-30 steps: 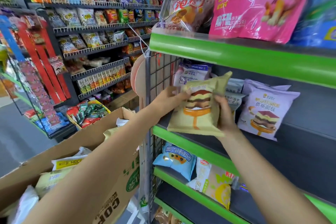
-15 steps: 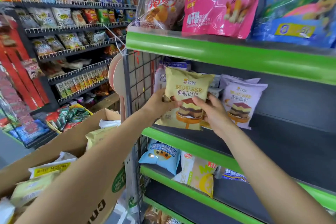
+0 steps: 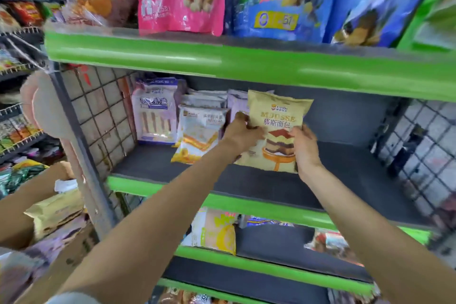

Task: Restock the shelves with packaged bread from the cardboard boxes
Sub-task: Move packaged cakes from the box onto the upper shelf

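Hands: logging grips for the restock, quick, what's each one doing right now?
Left hand: grips the yellow mousse bread pack at its left edge.
Right hand: holds the same pack's right side.

Bare forearms, pale sleeve edge [image 3: 71,298] at left

The mousse bread packet [image 3: 276,131] stands upright on the middle shelf [image 3: 345,180], between the left hand [image 3: 240,134] and right hand [image 3: 304,147]. Other packets [image 3: 197,131] stand left of it. The cardboard box [image 3: 37,217] sits lower left, beside the shelving.
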Tool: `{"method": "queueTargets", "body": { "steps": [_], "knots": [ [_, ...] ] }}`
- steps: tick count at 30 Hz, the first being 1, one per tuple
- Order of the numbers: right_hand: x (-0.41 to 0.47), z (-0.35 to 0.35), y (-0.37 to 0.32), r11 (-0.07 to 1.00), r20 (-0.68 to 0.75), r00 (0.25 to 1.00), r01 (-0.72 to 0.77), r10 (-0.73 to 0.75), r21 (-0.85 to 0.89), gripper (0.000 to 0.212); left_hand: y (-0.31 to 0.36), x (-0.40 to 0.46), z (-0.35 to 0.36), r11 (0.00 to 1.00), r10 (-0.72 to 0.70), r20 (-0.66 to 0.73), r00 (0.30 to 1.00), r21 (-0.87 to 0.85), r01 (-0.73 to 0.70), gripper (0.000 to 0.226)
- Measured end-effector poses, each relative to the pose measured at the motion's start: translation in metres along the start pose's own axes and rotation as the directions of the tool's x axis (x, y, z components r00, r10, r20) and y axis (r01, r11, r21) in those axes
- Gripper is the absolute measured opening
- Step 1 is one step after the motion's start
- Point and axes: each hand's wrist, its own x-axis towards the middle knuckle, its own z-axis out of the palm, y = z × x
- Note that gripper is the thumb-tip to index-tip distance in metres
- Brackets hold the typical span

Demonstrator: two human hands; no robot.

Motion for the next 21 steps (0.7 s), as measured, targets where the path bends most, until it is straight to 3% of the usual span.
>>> {"method": "queueTargets", "body": {
  "steps": [3,9,15,21],
  "knots": [
    [0.030,-0.033,0.003,1.000,-0.100,0.995,-0.004,0.001,-0.030,0.015,0.010,0.013,0.040,0.996,0.005,0.041,0.999,0.093,-0.009,0.032],
    [0.078,-0.075,-0.001,0.991,-0.100,0.994,0.021,-0.034,-0.134,0.013,0.037,0.047,0.097,0.934,0.036,-0.066,0.997,0.357,-0.010,0.032],
    [0.109,-0.075,0.013,0.930,0.026,0.992,0.125,-0.124,-0.345,0.028,0.039,0.071,0.115,0.931,-0.062,-0.162,0.985,0.346,0.115,0.048],
    [0.120,-0.068,0.020,0.810,0.050,0.983,0.172,-0.174,-0.560,0.034,0.037,0.077,0.119,0.889,-0.135,-0.123,0.983,0.423,0.175,0.051]
  ]
}}
